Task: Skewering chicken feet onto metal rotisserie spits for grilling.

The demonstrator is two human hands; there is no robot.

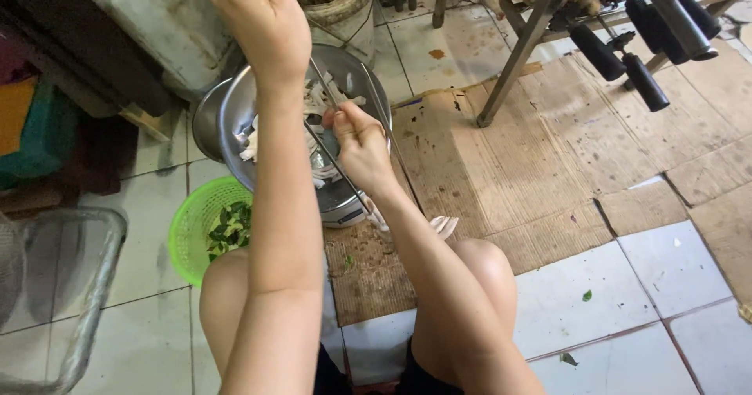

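Observation:
My left hand (258, 19) is raised above a metal bowl (235, 109), closed in a fist, and seems to grip the upper ends of thin sticks (329, 101) that slant down across the bowl. My right hand (359, 140) is lower, over the bowl's right side, with its fingertips pinched on one of the sticks next to a pale piece. The bowl holds several white, torn pieces of food (317, 97) and sits on a round metal pot (341, 203). My bare knees show at the bottom.
A green plastic basket (188, 223) with leaves stands left of my knee. Flattened cardboard (548, 152) covers the tiled floor at right. A metal stand leg (517, 50) and black-handled bars (627, 58) are at the upper right. A wire frame (94, 285) lies at left.

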